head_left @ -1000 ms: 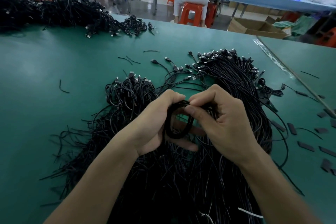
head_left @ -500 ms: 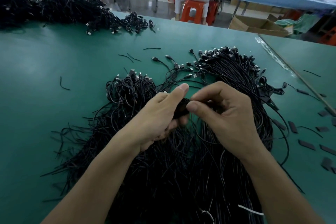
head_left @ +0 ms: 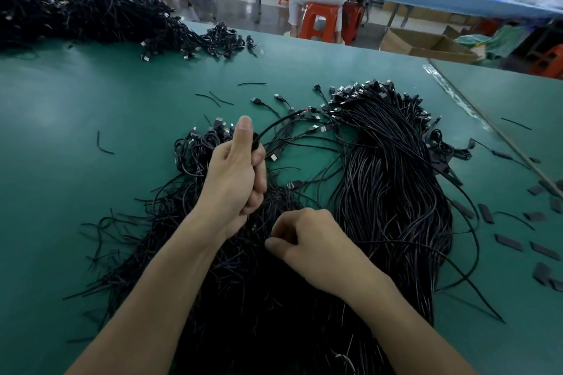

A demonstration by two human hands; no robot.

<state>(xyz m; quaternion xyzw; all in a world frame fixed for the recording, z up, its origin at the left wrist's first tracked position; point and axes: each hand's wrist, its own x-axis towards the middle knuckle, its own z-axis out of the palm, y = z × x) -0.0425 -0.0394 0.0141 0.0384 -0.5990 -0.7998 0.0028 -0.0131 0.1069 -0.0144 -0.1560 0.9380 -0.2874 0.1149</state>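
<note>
Over the worktop's (head_left: 76, 131) middle the left hand's (head_left: 234, 173) fingers clamp the coiled cable (head_left: 278, 121) so its loops hold, while the right hand's (head_left: 313, 240) curled fingers pinch into the ties (head_left: 182, 237), likely for binding.

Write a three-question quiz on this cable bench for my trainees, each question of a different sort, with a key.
1. True or false: the left grip holds a black cable.
2. The right grip is: A) on a cardboard box; B) over the cable pile; C) on an orange stool.
3. Which grip has its thumb pointing up?
Key: 1 true; 2 B; 3 the left grip.
</note>
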